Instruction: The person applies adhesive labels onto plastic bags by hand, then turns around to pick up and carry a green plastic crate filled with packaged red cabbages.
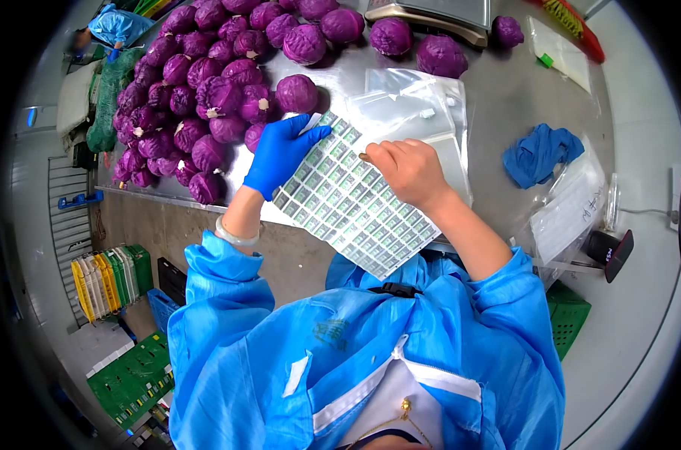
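In my left hand (284, 154), which wears a blue glove, the upper left edge of a sheet of small printed labels (355, 202) is gripped between thumb and fingers. The sheet slants down toward my waist, covered in rows of green-and-black stickers. Over its upper right part is my bare right hand (408, 171), fingers curled closed in a pinch. Whatever is between those fingertips is too small to make out. Behind the sheet lie clear plastic bags (411, 97) on the metal table (498, 97). Purple cabbages (220, 97) are heaped beside my left hand.
A scale (438, 19) stands at the table's back. To the right lie a crumpled blue glove (541, 155), papers in plastic (569, 214) and a black device (609, 253). Green crates (134, 379) and stacked yellow, white and green crates (112, 277) are on the left floor.
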### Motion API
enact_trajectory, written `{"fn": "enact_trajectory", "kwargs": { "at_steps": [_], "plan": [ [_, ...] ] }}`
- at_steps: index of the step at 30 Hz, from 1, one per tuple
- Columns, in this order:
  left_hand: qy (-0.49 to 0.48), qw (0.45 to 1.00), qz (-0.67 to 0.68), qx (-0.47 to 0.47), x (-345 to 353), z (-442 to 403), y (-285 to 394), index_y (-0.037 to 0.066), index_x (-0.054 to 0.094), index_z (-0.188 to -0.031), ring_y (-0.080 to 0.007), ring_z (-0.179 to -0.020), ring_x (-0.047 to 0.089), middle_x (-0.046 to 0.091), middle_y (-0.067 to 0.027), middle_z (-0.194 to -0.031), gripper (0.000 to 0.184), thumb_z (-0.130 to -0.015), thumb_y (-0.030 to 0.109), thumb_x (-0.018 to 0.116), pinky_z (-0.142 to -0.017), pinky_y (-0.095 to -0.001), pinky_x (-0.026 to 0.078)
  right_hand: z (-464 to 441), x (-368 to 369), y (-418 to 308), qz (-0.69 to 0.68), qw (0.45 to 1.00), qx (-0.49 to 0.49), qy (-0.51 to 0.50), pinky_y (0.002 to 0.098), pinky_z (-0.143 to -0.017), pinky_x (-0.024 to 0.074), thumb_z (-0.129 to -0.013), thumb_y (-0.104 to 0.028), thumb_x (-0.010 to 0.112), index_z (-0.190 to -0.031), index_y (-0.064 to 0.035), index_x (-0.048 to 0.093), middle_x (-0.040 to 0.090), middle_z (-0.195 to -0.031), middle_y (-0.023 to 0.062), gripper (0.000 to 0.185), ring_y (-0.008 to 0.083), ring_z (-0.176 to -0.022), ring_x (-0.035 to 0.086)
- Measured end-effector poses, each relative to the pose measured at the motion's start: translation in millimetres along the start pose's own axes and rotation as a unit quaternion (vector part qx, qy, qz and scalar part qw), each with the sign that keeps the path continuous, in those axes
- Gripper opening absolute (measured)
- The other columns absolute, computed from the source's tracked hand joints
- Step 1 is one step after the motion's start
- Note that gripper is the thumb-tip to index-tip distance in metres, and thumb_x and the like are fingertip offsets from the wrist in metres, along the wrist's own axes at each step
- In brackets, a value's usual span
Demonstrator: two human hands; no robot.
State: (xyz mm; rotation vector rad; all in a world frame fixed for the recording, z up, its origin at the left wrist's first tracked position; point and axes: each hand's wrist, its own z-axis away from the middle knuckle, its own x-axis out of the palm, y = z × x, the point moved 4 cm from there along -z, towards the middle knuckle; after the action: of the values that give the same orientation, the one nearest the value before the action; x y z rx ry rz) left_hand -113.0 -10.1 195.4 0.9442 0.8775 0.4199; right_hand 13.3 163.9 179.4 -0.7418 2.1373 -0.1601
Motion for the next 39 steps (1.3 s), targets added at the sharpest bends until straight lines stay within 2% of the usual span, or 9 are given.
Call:
{"fn": "enact_trajectory", "kwargs": {
  "at_steps": [8,13,15,22,25,28,33,36,39],
  "plan": [
    [-0.083,0.938,-0.330,0.059,-36,-78,-106,0.006,0.065,-0.119,-0.0353,-0.098,0.065,0.068,-0.0140,-0.110,0.037,-0.087,0.024,0.069,-0.089,-0.0386,0.050,75,-14,61,-0.409,0.764,0.499,-0.027,0.0282,-0.051,0.0451,-0.093,-0.021,0.065,-0.102,0.0005,0.058,0.067,-0.075,0.0062,0.025,0.0081,-0.063,0.060],
    [0.237,0.749,-0.540,0.304,13,-60,-76,0.012,0.059,-0.124,-0.0325,-0.107,0.058,0.060,-0.0128,-0.120,0.040,-0.085,0.018,0.066,-0.090,-0.0427,0.046,188,10,124,-0.289,0.714,0.635,-0.055,0.0276,-0.053,0.0456,-0.090,-0.022,0.068,-0.102,0.0012,0.060,0.066,-0.075,0.0070,0.027,0.0102,-0.063,0.061],
    [0.076,0.941,-0.248,0.220,62,-61,-101,0.009,0.065,-0.109,-0.0305,-0.105,0.059,0.061,-0.0122,-0.116,0.027,-0.083,0.016,0.067,-0.089,-0.0429,0.046,202,26,141,-0.201,0.776,0.589,-0.103,0.0343,-0.061,0.0503,-0.086,-0.026,0.071,-0.100,0.0010,0.063,0.068,-0.080,0.0142,0.032,0.0219,-0.069,0.066],
    [-0.156,0.930,-0.153,0.296,186,-9,-150,0.007,0.068,-0.089,-0.0291,-0.088,0.060,0.063,-0.0099,-0.092,0.017,-0.076,0.013,0.076,-0.080,-0.0344,0.048,165,17,140,0.156,0.791,0.497,-0.320,0.0449,-0.068,0.0512,-0.086,-0.032,0.067,-0.102,-0.0041,0.061,0.069,-0.086,0.0178,0.033,0.0332,-0.080,0.068],
    [-0.224,0.972,0.060,0.028,181,-22,-170,0.006,0.072,-0.091,-0.0175,-0.079,0.061,0.068,-0.0042,-0.086,0.014,-0.082,0.016,0.075,-0.076,-0.0318,0.049,165,-2,146,-0.046,0.805,0.547,-0.225,0.0370,-0.058,0.0487,-0.090,-0.026,0.065,-0.102,-0.0043,0.057,0.066,-0.077,0.0105,0.026,0.0236,-0.068,0.065],
    [-0.163,0.973,0.157,-0.053,156,-38,-155,0.002,0.071,-0.097,-0.0148,-0.076,0.063,0.070,-0.0066,-0.090,0.015,-0.088,0.013,0.066,-0.074,-0.0294,0.049,152,-17,126,-0.428,0.679,0.595,-0.038,0.0226,-0.045,0.0374,-0.093,-0.014,0.060,-0.101,-0.0052,0.053,0.055,-0.068,0.0000,0.014,0.0073,-0.054,0.050],
    [0.276,0.947,0.116,0.113,98,-53,-135,0.001,0.066,-0.094,-0.0147,-0.077,0.058,0.063,-0.0062,-0.082,0.012,-0.094,0.009,0.058,-0.075,-0.0308,0.047,174,30,139,-0.262,0.772,0.532,-0.231,0.0356,-0.054,0.0464,-0.090,-0.011,0.060,-0.104,-0.0035,0.051,0.063,-0.074,0.0122,0.018,0.0234,-0.062,0.060],
    [-0.166,0.949,-0.163,0.214,165,-18,-114,0.008,0.065,-0.096,-0.0283,-0.091,0.060,0.063,-0.0107,-0.092,0.023,-0.076,0.015,0.075,-0.085,-0.0370,0.048,185,57,151,-0.053,0.838,0.450,-0.305,0.0505,-0.071,0.0496,-0.087,-0.016,0.064,-0.106,-0.0008,0.051,0.066,-0.086,0.0239,0.028,0.0427,-0.082,0.064],
    [-0.191,0.936,-0.185,0.231,185,-15,-146,0.007,0.069,-0.089,-0.0274,-0.089,0.062,0.065,-0.0086,-0.094,0.017,-0.077,0.017,0.077,-0.083,-0.0361,0.049,181,39,160,0.036,0.837,0.459,-0.296,0.0524,-0.073,0.0490,-0.086,-0.019,0.066,-0.106,0.0005,0.051,0.066,-0.087,0.0244,0.032,0.0431,-0.085,0.064]
  ]
}}
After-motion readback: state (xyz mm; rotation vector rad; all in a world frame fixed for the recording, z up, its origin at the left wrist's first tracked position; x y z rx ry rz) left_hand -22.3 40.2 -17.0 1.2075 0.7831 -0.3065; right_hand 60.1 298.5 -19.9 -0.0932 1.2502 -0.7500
